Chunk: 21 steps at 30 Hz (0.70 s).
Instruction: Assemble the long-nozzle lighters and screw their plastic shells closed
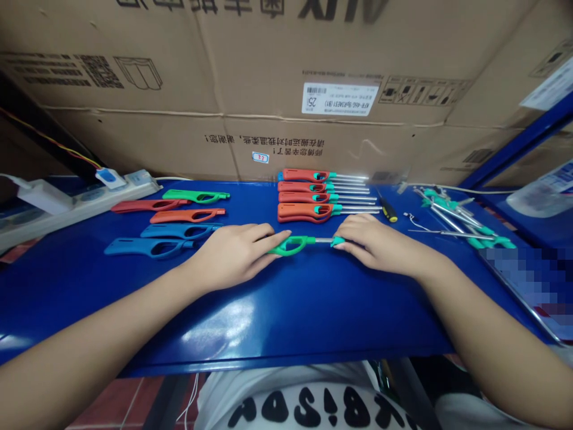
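Left hand [233, 255] — pinching green casing [293, 245] over the middle of the blue surface [268, 322]. Right hand [382, 242] — pinching teal-ended rod [324, 240], in line with it. Step in hand, seemingly: fitting rod to casing; next move calls for steady alignment. Surroundings: power strip [96, 200], back left corner; loose casings [169, 216], toward left edge; four lighters [298, 196], back edge; screwdriver [388, 209]; spare rods [447, 220], toward back right corner. Behind: cardboard box [259, 65].

Brown cardboard wall [250, 54] with upside-down black print, glossy blue tabletop [322, 316] before it, slanting blue post [523, 141] at right, pale glare [226, 325] across the tabletop, reddish tiled floor [123, 406] below
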Each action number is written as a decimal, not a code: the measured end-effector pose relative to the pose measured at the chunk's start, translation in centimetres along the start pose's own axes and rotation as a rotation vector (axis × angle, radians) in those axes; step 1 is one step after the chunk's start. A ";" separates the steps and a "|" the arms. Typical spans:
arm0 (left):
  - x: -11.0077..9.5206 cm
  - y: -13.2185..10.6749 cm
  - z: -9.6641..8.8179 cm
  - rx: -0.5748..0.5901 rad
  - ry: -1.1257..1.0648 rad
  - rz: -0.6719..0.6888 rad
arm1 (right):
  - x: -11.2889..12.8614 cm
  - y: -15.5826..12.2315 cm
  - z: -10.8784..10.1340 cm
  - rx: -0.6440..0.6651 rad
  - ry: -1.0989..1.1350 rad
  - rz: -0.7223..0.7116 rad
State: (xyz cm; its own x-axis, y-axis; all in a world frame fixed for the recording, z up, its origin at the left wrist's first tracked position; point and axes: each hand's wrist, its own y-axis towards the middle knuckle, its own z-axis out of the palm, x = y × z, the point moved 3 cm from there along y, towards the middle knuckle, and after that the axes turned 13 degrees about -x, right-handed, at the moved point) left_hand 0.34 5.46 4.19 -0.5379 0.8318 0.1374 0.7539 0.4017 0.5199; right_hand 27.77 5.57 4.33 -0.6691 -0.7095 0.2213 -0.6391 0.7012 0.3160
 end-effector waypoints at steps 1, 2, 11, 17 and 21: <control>-0.3 0.0 0.1 -0.010 -0.002 0.019 | 0.5 0.1 0.2 0.017 0.022 -0.001; -0.6 0.0 0.3 -0.017 -0.004 0.038 | 1.1 0.1 0.5 0.036 0.040 -0.005; -1.8 -0.1 0.9 0.067 -0.111 -0.043 | 3.9 0.7 1.2 -0.009 -0.110 -0.006; -1.6 0.3 0.3 0.097 -0.420 -0.276 | 3.8 0.5 0.5 -0.277 -0.236 -0.190; -1.8 0.8 0.0 0.133 -0.668 -0.370 | 4.1 0.1 1.2 -0.350 -0.272 -0.299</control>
State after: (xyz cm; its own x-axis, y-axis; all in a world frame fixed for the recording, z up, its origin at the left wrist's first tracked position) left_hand 1.90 4.26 4.34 -0.4538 0.6723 -0.5848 0.6313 0.7058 0.3214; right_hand 24.51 2.78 4.19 -0.5809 -0.7985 -0.1581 -0.6831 0.3726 0.6281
